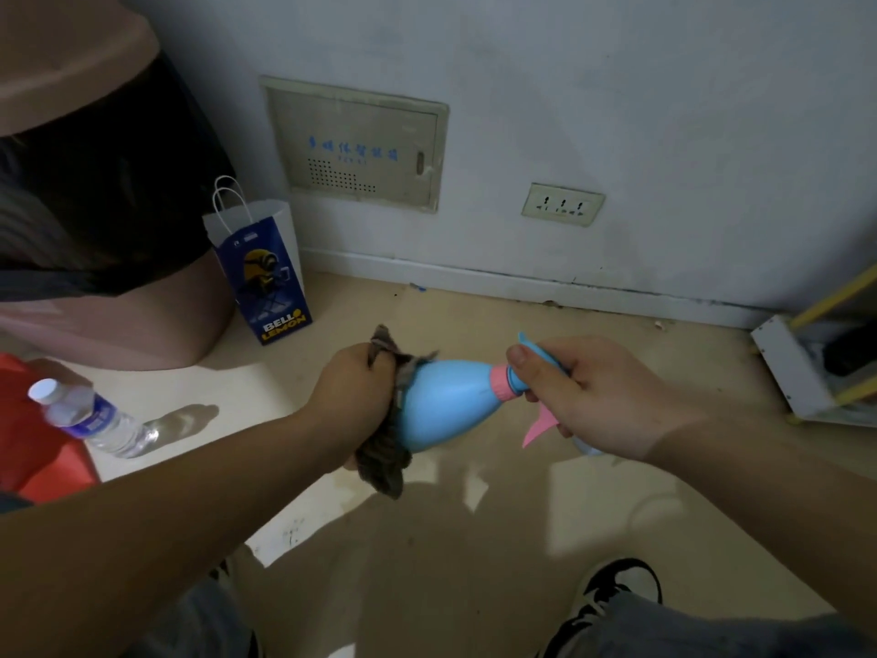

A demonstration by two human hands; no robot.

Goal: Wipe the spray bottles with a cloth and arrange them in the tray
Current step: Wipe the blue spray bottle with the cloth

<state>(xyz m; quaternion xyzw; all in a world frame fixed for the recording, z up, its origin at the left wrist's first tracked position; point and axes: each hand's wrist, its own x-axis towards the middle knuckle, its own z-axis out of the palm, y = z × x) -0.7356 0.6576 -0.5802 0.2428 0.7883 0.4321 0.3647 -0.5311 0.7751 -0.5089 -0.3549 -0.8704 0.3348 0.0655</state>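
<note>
The blue spray bottle [443, 403] lies sideways in mid-air between both hands — the right hand [593, 396] grips its nozzle end, the left hand [353, 391] clutches a grey cloth [384, 448] round its base.

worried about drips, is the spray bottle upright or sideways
Sideways: the spray bottle is roughly level, base in the cloth, nozzle end in the right hand.

water bottle [90, 416] on floor | paper bag [265, 273] by wall | wall socket [563, 204]
</note>
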